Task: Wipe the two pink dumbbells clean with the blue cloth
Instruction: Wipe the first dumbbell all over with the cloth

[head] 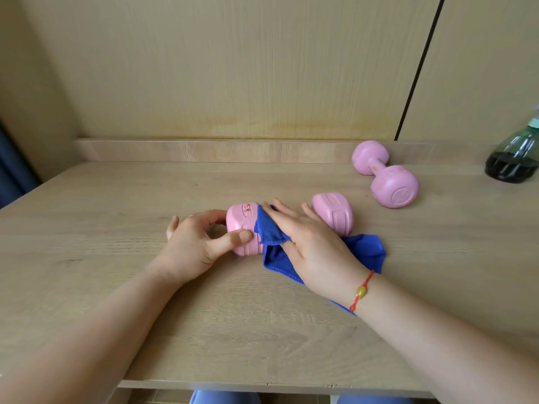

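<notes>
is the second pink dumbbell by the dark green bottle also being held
No, the far pink dumbbell lies alone on the wooden table, with both hands on the near one.

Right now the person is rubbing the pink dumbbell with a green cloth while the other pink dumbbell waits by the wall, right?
Not quite: the cloth is blue, not green. The head view shows the right hand pressing the blue cloth onto the near pink plastic dumbbell, steadied by the left hand, while the other pink dumbbell waits near the wall.

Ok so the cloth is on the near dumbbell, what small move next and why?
Probably slide the right hand with the blue cloth along the handle toward the right end. The left hand steadies the near dumbbell at its left end, and the cloth covers only the middle.
</notes>
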